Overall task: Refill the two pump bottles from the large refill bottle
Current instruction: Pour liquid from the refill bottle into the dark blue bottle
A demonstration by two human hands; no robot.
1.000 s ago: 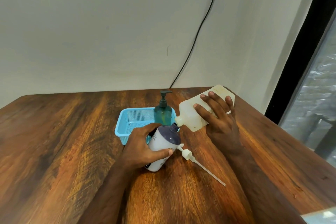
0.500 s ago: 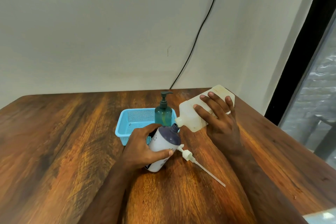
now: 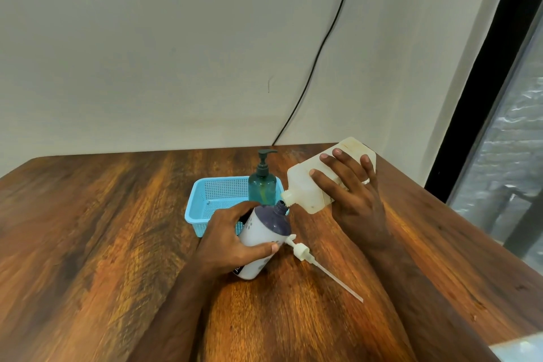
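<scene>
My left hand (image 3: 235, 239) is wrapped around the white bottle (image 3: 261, 239), fingers and thumb clamped on its body, and I have it leaning toward the right with its base down on the wooden table (image 3: 88, 229). It's a white bottle with a dark purple shoulder and a narrow open neck, little grey spots printed on the side, a dark band at the bottom. My right hand (image 3: 352, 200) grips the big refill bottle (image 3: 311, 188), fingers spread across its flat face, a ring on one finger. That one is a cloudy, off-white, boxy jug tipped over, its short spout right at the open neck of the white bottle. The white pump (image 3: 302, 251) lies on the table just beside the bottle, its long tube pointing away toward me. Behind, the teal pump bottle (image 3: 262, 186) stands upright in the blue basket (image 3: 205, 200), its pump on.
</scene>
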